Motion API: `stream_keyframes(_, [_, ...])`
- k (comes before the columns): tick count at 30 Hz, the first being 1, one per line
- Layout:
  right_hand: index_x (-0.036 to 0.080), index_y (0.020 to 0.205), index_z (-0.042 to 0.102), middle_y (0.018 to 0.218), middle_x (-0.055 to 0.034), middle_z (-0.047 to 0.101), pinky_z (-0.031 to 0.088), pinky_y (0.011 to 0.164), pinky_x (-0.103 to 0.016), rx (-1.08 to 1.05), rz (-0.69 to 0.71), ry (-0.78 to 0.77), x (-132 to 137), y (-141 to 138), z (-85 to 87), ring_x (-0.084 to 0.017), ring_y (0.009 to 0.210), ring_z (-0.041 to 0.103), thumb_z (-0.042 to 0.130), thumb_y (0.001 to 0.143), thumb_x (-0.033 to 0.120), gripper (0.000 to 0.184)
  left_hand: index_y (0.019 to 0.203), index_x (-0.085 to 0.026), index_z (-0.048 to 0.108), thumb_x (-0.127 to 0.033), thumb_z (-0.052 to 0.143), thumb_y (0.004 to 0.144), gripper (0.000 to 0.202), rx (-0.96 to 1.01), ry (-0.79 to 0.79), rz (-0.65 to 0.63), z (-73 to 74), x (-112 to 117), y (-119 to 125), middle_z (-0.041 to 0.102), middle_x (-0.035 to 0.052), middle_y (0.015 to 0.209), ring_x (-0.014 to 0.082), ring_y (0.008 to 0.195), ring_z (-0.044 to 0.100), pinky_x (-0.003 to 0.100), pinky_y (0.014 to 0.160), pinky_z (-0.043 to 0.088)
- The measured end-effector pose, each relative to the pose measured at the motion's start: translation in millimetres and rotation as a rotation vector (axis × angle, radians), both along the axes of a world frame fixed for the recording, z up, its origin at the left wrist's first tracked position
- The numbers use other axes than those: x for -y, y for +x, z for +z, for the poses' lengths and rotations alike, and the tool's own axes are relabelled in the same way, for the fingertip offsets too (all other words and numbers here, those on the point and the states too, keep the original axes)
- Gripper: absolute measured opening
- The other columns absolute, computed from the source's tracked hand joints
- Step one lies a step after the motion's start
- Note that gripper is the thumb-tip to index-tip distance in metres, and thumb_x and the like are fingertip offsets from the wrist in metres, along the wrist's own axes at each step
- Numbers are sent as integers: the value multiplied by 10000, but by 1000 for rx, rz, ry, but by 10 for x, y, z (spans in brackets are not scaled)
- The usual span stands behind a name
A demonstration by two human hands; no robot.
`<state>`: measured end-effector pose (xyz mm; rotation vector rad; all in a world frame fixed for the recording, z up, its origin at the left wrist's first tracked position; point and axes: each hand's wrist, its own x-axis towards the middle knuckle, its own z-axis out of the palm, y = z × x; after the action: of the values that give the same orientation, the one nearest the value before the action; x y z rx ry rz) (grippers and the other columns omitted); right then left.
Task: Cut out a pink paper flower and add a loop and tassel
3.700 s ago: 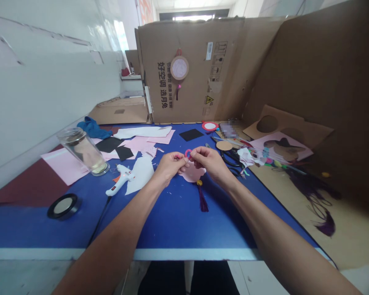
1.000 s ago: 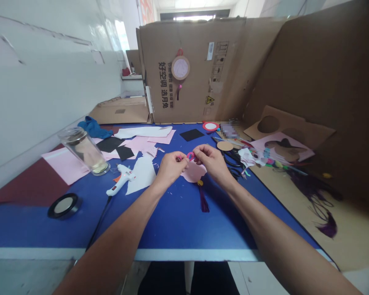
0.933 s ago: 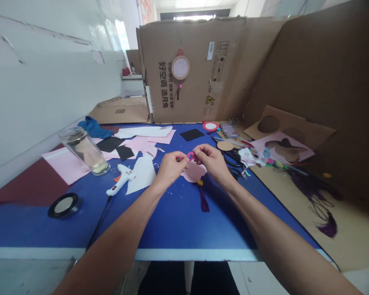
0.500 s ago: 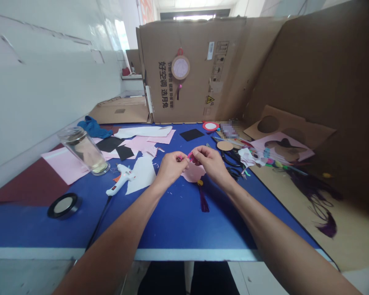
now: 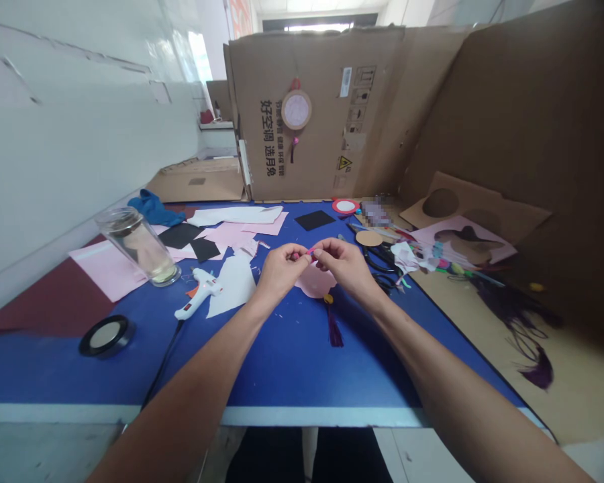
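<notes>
My left hand (image 5: 282, 270) and my right hand (image 5: 343, 265) meet over the middle of the table, fingertips pinched together. Between them is a small bright pink piece (image 5: 307, 255), mostly covered by the fingers; its kind I cannot make out. Just below the hands lies a pale pink paper shape (image 5: 316, 283) with a rounded edge. At its lower edge sits a yellow bead (image 5: 328, 299), and a dark purple tassel (image 5: 335, 329) hangs from it toward me on the blue table.
On the left are a white glue gun (image 5: 201, 298), a roll of tape (image 5: 105, 335) and a glass of liquid (image 5: 141, 248). Black-handled scissors (image 5: 382, 282) and crumpled paper (image 5: 405, 256) lie right. A cardboard box (image 5: 322, 147) stands behind, with a round ornament (image 5: 296, 110) hanging on it.
My fingertips have come closer together around the pink piece, and less of it shows. The things on the table have stayed in place.
</notes>
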<state>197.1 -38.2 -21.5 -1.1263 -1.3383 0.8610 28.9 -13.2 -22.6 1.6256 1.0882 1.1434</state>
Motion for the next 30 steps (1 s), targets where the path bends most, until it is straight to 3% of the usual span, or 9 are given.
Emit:
stream_keyframes(5, [220, 883, 750, 764, -12, 719, 485, 673, -328, 66, 10, 32, -1, -5, -35, -183, 690, 618, 718, 865, 412, 195, 830, -202, 784, -345, 724, 817, 155, 54, -37, 0, -1, -6, -3, 744, 34, 774, 156, 689, 614, 270, 627, 470])
stream_keyframes(12, [238, 878, 718, 838, -18, 748, 500, 709, -343, 173, -160, 168, 77, -59, 12, -195, 728, 638, 694, 891, 346, 111, 838, -209, 769, -332, 731, 819, 130, 117, -36, 96, -18, -39, 5, 731, 19, 769, 147, 673, 640, 276, 656, 527])
stream_keyframes(22, [241, 969, 708, 877, -40, 771, 527, 714, -348, 157, -70, 164, 73, -114, -27, -213, 774, 699, 726, 888, 337, 127, 848, -213, 734, -309, 723, 835, 97, 137, -16, 70, -22, -15, 25, 710, 2, 761, 136, 652, 647, 264, 639, 521])
stream_keyframes(30, [234, 984, 699, 879, -47, 756, 546, 748, -371, 119, -46, 152, 39, -84, -49, -219, 781, 689, 724, 861, 305, 144, 883, -209, 814, -302, 720, 834, 141, 150, 3, 15, -26, -7, 36, 758, 24, 800, 156, 737, 660, 282, 713, 523])
